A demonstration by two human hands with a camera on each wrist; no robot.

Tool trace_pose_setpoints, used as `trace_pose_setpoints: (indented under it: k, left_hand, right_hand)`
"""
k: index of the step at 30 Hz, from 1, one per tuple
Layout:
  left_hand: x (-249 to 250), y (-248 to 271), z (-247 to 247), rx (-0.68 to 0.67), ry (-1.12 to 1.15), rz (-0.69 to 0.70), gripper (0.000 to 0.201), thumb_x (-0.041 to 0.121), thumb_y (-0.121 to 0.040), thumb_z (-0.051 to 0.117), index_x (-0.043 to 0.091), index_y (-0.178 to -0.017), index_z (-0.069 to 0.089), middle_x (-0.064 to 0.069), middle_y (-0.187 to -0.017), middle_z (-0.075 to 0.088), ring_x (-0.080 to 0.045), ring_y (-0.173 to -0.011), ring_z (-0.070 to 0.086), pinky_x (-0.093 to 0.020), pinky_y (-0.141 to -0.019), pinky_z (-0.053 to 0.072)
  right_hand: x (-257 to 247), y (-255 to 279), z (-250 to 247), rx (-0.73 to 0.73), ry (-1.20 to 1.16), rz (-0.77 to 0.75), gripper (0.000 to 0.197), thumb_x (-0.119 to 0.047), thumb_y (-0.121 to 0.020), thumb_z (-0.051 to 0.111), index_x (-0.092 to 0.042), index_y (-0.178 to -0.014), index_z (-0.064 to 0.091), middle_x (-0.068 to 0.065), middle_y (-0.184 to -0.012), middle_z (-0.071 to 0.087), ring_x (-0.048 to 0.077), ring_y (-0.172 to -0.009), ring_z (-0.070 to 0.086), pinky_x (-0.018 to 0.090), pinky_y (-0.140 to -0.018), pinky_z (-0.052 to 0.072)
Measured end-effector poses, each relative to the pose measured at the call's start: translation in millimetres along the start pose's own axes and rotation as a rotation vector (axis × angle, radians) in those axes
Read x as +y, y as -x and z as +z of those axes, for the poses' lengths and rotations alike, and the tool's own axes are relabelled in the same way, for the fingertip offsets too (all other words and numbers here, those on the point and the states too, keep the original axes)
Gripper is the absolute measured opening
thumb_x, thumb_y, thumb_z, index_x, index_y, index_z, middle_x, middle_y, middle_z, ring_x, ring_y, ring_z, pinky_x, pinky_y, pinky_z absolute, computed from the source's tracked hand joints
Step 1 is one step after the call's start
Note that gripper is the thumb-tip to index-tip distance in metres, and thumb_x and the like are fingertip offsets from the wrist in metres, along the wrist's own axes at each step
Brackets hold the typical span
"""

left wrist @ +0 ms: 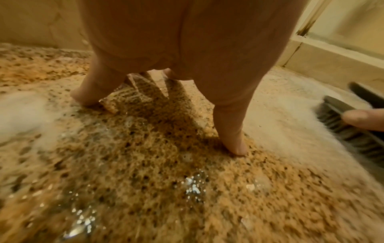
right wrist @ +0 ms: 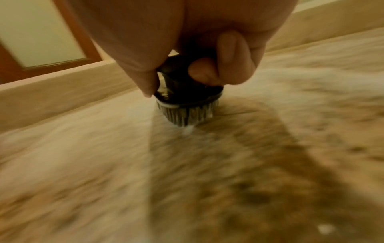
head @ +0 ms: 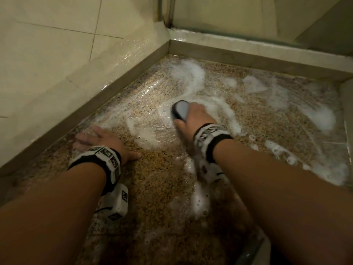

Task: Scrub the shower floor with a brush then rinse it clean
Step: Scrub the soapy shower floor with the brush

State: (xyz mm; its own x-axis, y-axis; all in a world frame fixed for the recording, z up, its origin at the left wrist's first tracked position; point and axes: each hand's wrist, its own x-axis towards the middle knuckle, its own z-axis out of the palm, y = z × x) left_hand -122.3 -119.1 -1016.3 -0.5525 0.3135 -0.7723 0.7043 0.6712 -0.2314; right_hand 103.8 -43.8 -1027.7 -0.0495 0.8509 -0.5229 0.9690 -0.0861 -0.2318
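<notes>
Speckled stone shower floor (head: 164,180), wet and streaked with white foam (head: 191,73), shown during the scrubbing stage; rinsing is judged not yet begun, since suds lie across most of the surface. The right hand (head: 193,116) curls its fingers and thumb round the dark brush (head: 180,109), whose bristles (right wrist: 187,115) stand pressed on the floor near the middle of the soaped area. The left hand (head: 99,139) lies flat with fingers spread on the wet stone beside the wall skirting (head: 95,98), bracing the body. For good work, keep the bristles square to the surface, press evenly, and overlap the strokes out toward the far corner (head: 169,52) and along the curb (head: 257,54), where grime tends to collect. A braced palm on soapy stone may slip, so weight is best kept low and shifted slowly.
</notes>
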Motion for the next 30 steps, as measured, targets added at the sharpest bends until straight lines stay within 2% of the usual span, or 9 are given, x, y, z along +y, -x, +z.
trace_pose_setpoints:
  k: [3, 6, 7, 11, 15, 19, 22, 26, 30]
  left_hand:
    - [0, 1, 1, 0.001, -0.019, 0.021, 0.165, 0.08, -0.053, 0.078, 0.003, -0.153, -0.029, -0.036, -0.159, -0.02, -0.056, -0.149, -0.002, -0.063, -0.121, 0.011]
    - [5, 4, -3, -0.003, -0.039, 0.007, 0.163, 0.077, -0.056, 0.079, 0.001, -0.153, -0.027, -0.037, -0.159, -0.016, -0.057, -0.148, 0.0, -0.063, -0.12, 0.012]
    - [7, 4, -4, -0.007, -0.046, 0.002, 0.162, 0.076, -0.056, 0.08, 0.0, -0.153, -0.026, -0.037, -0.159, -0.016, -0.056, -0.149, 0.001, -0.063, -0.12, 0.013]
    - [10, -4, -4, -0.024, -0.035, -0.023, 0.167, 0.075, -0.051, 0.083, 0.001, -0.153, -0.026, -0.038, -0.158, -0.019, -0.058, -0.148, 0.001, -0.065, -0.12, 0.015]
    - [10, -4, -3, -0.021, -0.03, -0.03, 0.167, 0.077, -0.051, 0.082, 0.0, -0.153, -0.025, -0.038, -0.158, -0.019, -0.058, -0.148, 0.001, -0.065, -0.119, 0.014]
    - [9, -3, -2, -0.011, -0.026, -0.012, 0.165, 0.076, -0.053, 0.081, 0.0, -0.153, -0.026, -0.038, -0.159, -0.018, -0.059, -0.148, 0.001, -0.065, -0.118, 0.014]
    - [8, -5, 0, -0.005, -0.015, -0.015, 0.167, 0.076, -0.05, 0.082, 0.0, -0.153, -0.026, -0.038, -0.159, -0.018, -0.058, -0.148, 0.0, -0.065, -0.118, 0.014]
    - [8, -7, 2, 0.014, -0.006, -0.012, 0.168, 0.076, -0.049, 0.084, 0.001, -0.154, -0.025, -0.038, -0.158, -0.018, -0.059, -0.148, 0.0, -0.066, -0.118, 0.015]
    - [8, -11, 3, 0.021, -0.007, -0.016, 0.168, 0.075, -0.049, 0.085, 0.001, -0.154, -0.025, -0.038, -0.158, -0.019, -0.058, -0.148, -0.001, -0.066, -0.119, 0.014]
  right_hand:
    - [55, -26, -25, 0.132, -0.102, 0.244, 0.073, -0.053, -0.091, 0.067, -0.009, -0.142, 0.04, 0.012, -0.133, 0.053, 0.033, -0.097, 0.061, 0.033, -0.068, 0.051]
    - [60, -38, -42, 0.184, -0.142, 0.404, 0.075, -0.048, -0.095, 0.063, -0.004, -0.148, 0.035, 0.021, -0.147, 0.044, 0.041, -0.125, 0.053, 0.046, -0.095, 0.049]
    - [48, -39, -41, 0.188, -0.158, 0.383, 0.072, -0.045, -0.096, 0.062, -0.004, -0.148, 0.034, 0.02, -0.148, 0.042, 0.04, -0.127, 0.051, 0.045, -0.096, 0.048]
    - [-37, -15, -8, 0.091, -0.108, 0.097, 0.062, -0.046, -0.096, 0.059, -0.013, -0.142, 0.033, 0.009, -0.13, 0.043, 0.024, -0.082, 0.056, 0.03, -0.054, 0.045]
    - [-60, 14, 20, -0.018, 0.037, -0.151, 0.063, -0.055, -0.097, 0.056, -0.012, -0.137, 0.036, 0.011, -0.131, 0.043, 0.029, -0.092, 0.065, 0.039, -0.069, 0.055]
    - [-3, 1, -5, 0.017, 0.015, 0.001, 0.066, -0.053, -0.096, 0.058, -0.013, -0.142, 0.033, 0.013, -0.136, 0.044, 0.03, -0.095, 0.062, 0.036, -0.071, 0.05]
    - [32, -21, -29, 0.107, -0.005, 0.21, 0.07, -0.052, -0.095, 0.062, -0.008, -0.142, 0.034, 0.016, -0.139, 0.045, 0.039, -0.109, 0.061, 0.042, -0.083, 0.053]
    - [8, -39, -38, 0.093, -0.064, 0.337, 0.075, -0.049, -0.099, 0.056, -0.005, -0.15, 0.026, 0.019, -0.15, 0.036, 0.042, -0.125, 0.052, 0.049, -0.099, 0.051]
    - [-54, -3, 0, 0.035, -0.05, 0.015, 0.061, -0.047, -0.097, 0.058, -0.011, -0.141, 0.033, 0.01, -0.131, 0.043, 0.027, -0.087, 0.058, 0.034, -0.063, 0.048]
